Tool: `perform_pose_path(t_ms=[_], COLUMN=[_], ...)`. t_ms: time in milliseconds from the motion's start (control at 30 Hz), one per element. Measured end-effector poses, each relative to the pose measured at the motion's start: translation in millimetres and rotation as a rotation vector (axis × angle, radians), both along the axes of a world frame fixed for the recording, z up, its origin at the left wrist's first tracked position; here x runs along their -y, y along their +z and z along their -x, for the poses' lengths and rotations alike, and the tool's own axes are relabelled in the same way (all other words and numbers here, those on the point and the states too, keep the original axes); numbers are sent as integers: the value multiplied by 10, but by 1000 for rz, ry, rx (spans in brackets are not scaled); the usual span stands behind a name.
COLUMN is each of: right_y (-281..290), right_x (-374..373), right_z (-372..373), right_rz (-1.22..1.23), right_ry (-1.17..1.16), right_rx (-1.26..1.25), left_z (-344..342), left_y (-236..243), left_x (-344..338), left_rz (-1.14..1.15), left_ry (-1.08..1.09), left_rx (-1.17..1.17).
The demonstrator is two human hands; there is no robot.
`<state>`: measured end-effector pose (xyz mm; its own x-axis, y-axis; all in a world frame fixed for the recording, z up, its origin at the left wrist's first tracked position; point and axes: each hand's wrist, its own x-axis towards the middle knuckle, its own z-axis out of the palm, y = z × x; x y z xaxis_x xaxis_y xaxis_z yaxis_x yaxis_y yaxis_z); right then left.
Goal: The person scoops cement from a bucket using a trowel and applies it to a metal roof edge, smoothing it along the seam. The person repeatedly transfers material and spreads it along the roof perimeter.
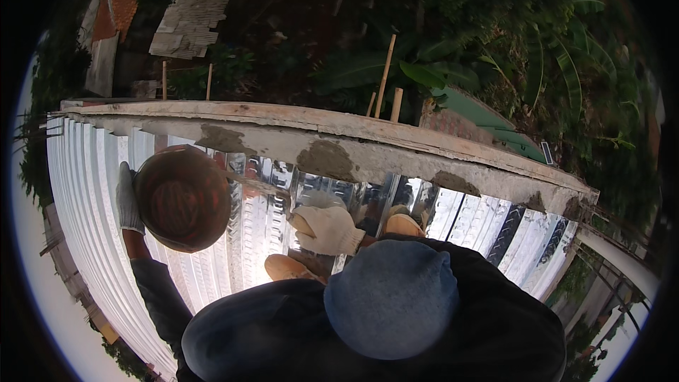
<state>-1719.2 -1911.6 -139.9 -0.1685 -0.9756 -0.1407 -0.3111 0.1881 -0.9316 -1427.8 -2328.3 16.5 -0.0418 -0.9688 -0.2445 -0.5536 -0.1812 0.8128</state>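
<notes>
My left hand (127, 201), in a pale knit glove, grips the outer left side of a round bucket (182, 198). The bucket's open mouth faces up, its inside reddish-brown and smeared with grey. My right hand (327, 230), also gloved, is closed in front of my knees. From it a trowel (260, 185) with a greyish blade points left toward the bucket's rim; its outline is blurred and its handle is hidden in the glove. Wet grey mortar patches (325, 160) lie on the concrete ledge (396, 170) beyond my hands.
Shiny corrugated metal sheets (92, 191) lie under me and meet the ledge. A wooden board (283, 114) edges the ledge's far side, with upright bamboo poles (386, 74) behind it. Beyond are a drop, banana leaves (566, 64) and lower roofs (194, 10). My feet (286, 267) are close to my right hand.
</notes>
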Motion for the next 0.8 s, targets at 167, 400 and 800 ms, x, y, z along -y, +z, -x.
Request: perform_pose_path(t_ms=[167,400,800], right_y=[22,-47,-94], right_x=[6,11,90], right_z=[38,9,-27], right_rz=[77,122,270], right_ry=[-25,-37,-95], right_rx=[-49,-84,-183], left_z=[142,155,-148], left_y=[78,151,107], left_x=[-71,-204,-345], left_rz=[-25,23,-2], left_ry=[-53,-20,25], left_rx=[87,175,33])
